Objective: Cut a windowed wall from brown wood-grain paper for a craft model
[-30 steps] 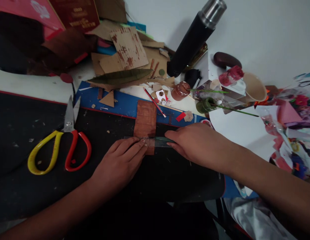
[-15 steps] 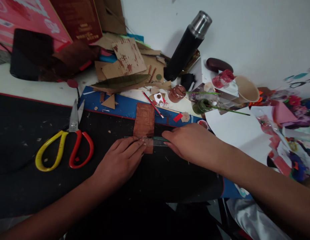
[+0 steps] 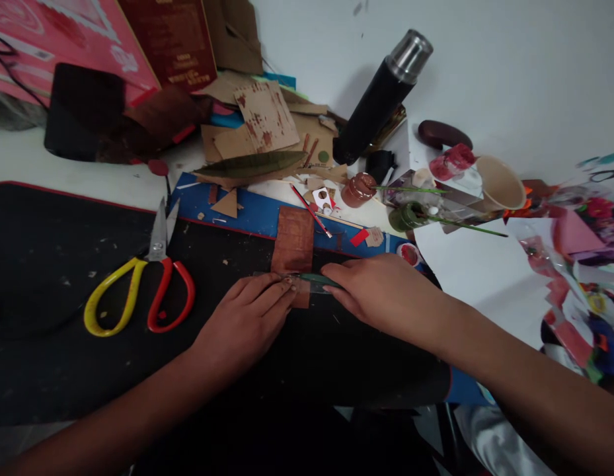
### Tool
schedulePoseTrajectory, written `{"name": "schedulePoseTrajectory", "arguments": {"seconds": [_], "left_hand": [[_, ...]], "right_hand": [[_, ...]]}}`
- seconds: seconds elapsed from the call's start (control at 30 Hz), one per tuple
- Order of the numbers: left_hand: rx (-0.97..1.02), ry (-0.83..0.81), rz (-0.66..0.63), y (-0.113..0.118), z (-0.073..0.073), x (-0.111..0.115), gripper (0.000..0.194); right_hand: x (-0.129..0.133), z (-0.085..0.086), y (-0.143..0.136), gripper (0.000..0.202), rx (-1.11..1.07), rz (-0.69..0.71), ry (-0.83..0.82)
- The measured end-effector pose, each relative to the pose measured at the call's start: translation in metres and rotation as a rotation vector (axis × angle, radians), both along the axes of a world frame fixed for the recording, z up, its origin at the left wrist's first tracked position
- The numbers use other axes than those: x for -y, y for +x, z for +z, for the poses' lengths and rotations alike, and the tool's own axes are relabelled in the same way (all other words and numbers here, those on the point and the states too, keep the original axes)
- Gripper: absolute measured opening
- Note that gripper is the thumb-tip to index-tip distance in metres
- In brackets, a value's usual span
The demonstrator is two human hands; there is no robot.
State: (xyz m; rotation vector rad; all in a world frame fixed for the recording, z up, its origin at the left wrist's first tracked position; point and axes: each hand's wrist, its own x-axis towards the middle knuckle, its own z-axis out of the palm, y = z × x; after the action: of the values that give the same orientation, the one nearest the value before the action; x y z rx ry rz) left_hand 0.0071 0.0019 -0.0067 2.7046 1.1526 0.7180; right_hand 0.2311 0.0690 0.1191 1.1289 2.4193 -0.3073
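My left hand [image 3: 247,314] lies fairly flat, its fingertips pressing a clear ruler [image 3: 324,289] across a brown-painted cardboard strip [image 3: 293,241]. The strip lies lengthwise away from me on a black mat [image 3: 336,357], its near end showing below the ruler. My right hand [image 3: 386,291] is closed around a slim green tool that looks like a craft knife [image 3: 314,278]. This tool lies low along the ruler's far edge, its dark tip over the strip near my left fingertips. Whether the tip cuts into the cardboard I cannot tell.
Scissors [image 3: 155,264] with yellow and red handles lie partly spread on the left. Behind are cardboard scraps [image 3: 267,119], a pencil [image 3: 310,210], a leaning black flask [image 3: 381,99], a brown paint jar [image 3: 359,190] and a green one [image 3: 406,217]. White paper [image 3: 475,271] lies right.
The view has shifted slightly, so the scene sits further right. My right hand has moved a little left relative to the strip, bringing the green tool further over it. My left hand stays in place.
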Motion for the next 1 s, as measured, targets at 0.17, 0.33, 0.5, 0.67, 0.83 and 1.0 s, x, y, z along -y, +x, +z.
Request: {"name": "schedulePoseTrajectory", "arguments": {"seconds": [0.17, 0.33, 0.5, 0.67, 0.83, 1.0], "left_hand": [[0.018, -0.008, 0.005, 0.000, 0.002, -0.001, 0.025], [0.009, -0.026, 0.009, 0.000, 0.000, -0.001, 0.026], [0.026, -0.021, 0.001, 0.000, 0.001, -0.001, 0.026], [0.009, -0.027, 0.002, -0.001, 0.000, -0.001, 0.028], [0.014, -0.035, 0.004, -0.002, -0.002, 0.001, 0.031], [-0.002, -0.047, -0.003, -0.003, -0.001, 0.001, 0.031]], "right_hand": [[-0.002, -0.006, -0.003, 0.016, 0.012, 0.015, -0.029], [-0.005, -0.008, -0.004, 0.017, 0.009, 0.024, -0.023], [-0.008, -0.009, -0.004, 0.018, 0.000, 0.033, -0.040], [-0.011, -0.009, -0.005, 0.017, -0.008, 0.048, -0.054], [-0.013, -0.008, -0.007, 0.014, 0.012, 0.065, -0.057], [-0.014, -0.008, -0.007, 0.012, 0.009, 0.089, -0.046]]}}
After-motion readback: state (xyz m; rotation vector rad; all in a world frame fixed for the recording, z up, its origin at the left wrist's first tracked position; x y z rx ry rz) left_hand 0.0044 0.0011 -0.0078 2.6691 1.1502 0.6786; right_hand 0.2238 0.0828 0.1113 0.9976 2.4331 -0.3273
